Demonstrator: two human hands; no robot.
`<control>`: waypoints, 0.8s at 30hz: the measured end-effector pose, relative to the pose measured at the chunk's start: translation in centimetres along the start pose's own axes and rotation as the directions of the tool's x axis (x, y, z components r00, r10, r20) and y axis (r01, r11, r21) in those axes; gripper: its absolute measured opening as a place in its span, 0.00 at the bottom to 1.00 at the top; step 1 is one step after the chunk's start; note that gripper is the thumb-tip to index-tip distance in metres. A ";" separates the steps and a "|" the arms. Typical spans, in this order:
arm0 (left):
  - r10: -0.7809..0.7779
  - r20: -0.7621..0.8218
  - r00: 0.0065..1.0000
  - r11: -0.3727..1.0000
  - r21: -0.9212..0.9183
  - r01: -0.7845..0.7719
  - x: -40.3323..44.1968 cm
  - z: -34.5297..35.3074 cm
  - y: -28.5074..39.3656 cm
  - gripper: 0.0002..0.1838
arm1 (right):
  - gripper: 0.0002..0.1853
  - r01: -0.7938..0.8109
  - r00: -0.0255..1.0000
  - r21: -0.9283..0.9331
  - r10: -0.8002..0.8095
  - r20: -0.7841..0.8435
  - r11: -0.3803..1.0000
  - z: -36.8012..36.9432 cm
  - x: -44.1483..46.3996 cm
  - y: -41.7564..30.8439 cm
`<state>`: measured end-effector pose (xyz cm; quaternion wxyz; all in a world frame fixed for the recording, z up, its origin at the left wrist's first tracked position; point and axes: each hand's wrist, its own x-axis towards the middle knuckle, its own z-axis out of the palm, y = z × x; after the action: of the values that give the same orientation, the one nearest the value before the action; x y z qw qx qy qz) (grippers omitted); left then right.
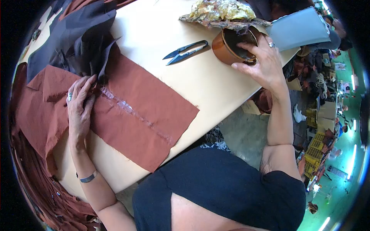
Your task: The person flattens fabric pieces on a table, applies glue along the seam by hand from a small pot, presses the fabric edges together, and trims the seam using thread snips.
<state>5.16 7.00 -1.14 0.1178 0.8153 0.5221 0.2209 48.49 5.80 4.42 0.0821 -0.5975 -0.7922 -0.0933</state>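
My left hand rests on reddish-brown fabric, its fingers together and curled on a fold where the brown meets a black cloth. From there a flat brown fabric piece extends to the right, with frayed edges. A whitish, shiny streak like paste runs along its middle. Over the mouth of a brown glazed pot, my right hand has its fingers apart; the index finger points into the dark opening and the thumb is by the near rim. The pot's contents are hidden.
Black thread snips lie left of the pot. Behind it sits a crusted yellowish lump, beside a light-blue sheet. More brown fabric hangs at the table's left. Yellow crates and people are in the workshop at right.
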 end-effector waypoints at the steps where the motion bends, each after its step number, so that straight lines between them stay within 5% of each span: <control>1: -0.004 0.001 1.000 1.000 0.001 0.004 0.0 0.1 0.0 0.22 | 0.27 -0.008 1.000 0.018 0.007 0.013 1.000 0.0 -0.1 0.0; 3: 0.003 -0.010 1.000 1.000 -0.028 -0.003 0.0 0.4 -0.3 0.21 | 0.26 -0.016 0.999 0.057 0.014 0.047 0.998 -0.6 0.2 -0.2; 7: 0.056 -0.023 0.998 0.997 0.058 -0.055 -0.1 0.2 -0.3 0.21 | 0.19 0.036 0.987 0.126 -0.016 -0.158 0.991 -2.0 -0.7 -1.1; 10: 0.057 -0.034 0.998 0.998 0.029 -0.056 -0.1 0.5 -0.8 0.21 | 0.13 0.093 0.988 0.008 -0.091 -0.123 0.996 -2.4 -1.9 -2.7; 14: 0.095 -0.070 0.993 0.995 0.035 -0.092 -0.2 0.9 -1.1 0.20 | 0.12 0.186 0.982 0.247 -0.171 -0.084 0.951 -1.6 -1.6 -8.6; 18: 0.119 -0.087 0.989 0.992 0.049 -0.115 -0.1 1.0 -1.3 0.19 | 0.14 0.368 0.912 0.678 -0.389 -0.130 0.636 2.0 0.9 -14.3; 24: -0.005 0.000 1.000 0.999 0.033 0.005 0.2 -0.6 1.0 0.19 | 0.10 0.437 0.850 0.777 -0.490 -0.193 0.454 6.2 5.8 -18.9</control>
<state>5.78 6.69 -0.16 0.1049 0.8159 0.5276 0.2120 28.64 7.70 -1.10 0.2879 -0.2597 -0.8815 0.2694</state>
